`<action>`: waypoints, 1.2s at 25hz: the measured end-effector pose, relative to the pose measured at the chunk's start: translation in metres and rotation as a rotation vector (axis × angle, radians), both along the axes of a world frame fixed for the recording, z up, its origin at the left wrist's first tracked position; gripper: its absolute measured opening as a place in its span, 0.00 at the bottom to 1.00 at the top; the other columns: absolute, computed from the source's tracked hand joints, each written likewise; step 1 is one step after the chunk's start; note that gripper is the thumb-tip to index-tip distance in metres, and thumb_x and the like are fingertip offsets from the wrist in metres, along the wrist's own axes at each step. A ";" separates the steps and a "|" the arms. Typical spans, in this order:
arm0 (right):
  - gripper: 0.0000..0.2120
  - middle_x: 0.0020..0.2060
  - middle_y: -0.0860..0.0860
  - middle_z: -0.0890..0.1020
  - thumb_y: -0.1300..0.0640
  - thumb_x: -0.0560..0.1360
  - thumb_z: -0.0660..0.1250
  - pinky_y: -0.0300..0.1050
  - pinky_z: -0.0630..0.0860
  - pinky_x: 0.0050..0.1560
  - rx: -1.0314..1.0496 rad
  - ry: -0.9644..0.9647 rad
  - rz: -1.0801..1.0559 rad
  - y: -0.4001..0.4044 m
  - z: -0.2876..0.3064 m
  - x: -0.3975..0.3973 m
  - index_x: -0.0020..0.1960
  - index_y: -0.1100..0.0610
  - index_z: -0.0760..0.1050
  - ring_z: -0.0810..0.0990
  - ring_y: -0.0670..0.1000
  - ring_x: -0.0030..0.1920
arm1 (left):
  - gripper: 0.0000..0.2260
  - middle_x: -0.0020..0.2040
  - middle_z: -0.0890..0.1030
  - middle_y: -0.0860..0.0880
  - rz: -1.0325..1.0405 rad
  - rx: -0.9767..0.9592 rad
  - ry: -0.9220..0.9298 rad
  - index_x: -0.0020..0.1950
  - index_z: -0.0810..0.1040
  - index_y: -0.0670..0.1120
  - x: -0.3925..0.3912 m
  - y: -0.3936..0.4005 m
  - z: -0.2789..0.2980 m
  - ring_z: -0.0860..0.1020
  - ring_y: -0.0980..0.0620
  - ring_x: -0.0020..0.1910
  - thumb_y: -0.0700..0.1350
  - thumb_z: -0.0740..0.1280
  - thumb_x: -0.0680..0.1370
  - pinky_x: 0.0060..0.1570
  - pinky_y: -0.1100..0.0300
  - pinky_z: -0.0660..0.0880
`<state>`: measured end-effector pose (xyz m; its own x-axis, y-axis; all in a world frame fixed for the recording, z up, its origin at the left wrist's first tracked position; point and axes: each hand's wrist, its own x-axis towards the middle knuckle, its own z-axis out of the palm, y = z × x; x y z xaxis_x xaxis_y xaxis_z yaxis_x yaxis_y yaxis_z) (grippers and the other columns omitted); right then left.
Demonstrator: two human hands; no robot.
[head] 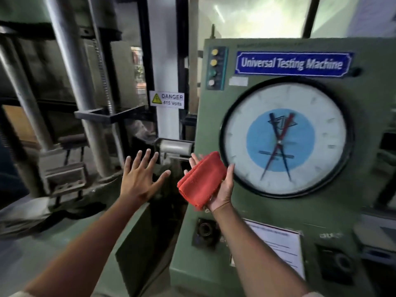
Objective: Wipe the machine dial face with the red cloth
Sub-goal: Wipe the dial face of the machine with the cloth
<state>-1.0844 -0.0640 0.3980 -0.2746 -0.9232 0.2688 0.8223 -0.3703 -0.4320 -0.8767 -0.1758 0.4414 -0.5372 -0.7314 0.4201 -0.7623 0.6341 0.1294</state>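
The round dial face is white with a blue centre, a black rim and crossed red and black needles; it sits on the green machine panel at right. A folded red cloth lies in my right hand, palm up, just left of the dial's lower rim and not touching the glass. My left hand hovers further left with fingers spread and nothing in it.
The green panel carries a blue "Universal Testing Machine" plate, a column of buttons, a paper sheet and knobs below. Steel columns of the load frame stand at left. A "Danger 415 Volts" sign hangs on the pillar.
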 end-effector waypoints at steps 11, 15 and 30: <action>0.44 0.75 0.63 0.77 0.26 0.77 0.63 0.66 0.70 0.76 0.058 0.000 -0.322 0.057 0.073 -0.212 0.78 0.59 0.71 0.79 0.61 0.74 | 0.47 0.90 0.48 0.49 -0.184 -0.059 0.054 0.89 0.48 0.56 -0.222 0.008 0.054 0.46 0.46 0.89 0.77 0.39 0.74 0.85 0.43 0.38; 0.36 0.67 0.61 0.84 0.29 0.75 0.70 0.60 0.76 0.73 0.206 -0.049 -0.508 0.056 0.100 -0.272 0.66 0.60 0.83 0.86 0.59 0.63 | 0.46 0.90 0.48 0.50 -0.288 -0.094 0.099 0.89 0.47 0.56 -0.297 -0.017 0.070 0.47 0.45 0.89 0.77 0.39 0.74 0.86 0.42 0.40; 0.43 0.88 0.56 0.46 0.45 0.83 0.65 0.72 0.52 0.82 1.341 1.099 -1.815 0.010 0.115 -0.438 0.88 0.52 0.44 0.45 0.57 0.87 | 0.41 0.89 0.53 0.45 -0.489 -0.504 0.275 0.89 0.52 0.44 -0.451 -0.109 0.058 0.52 0.47 0.88 0.69 0.50 0.83 0.86 0.47 0.40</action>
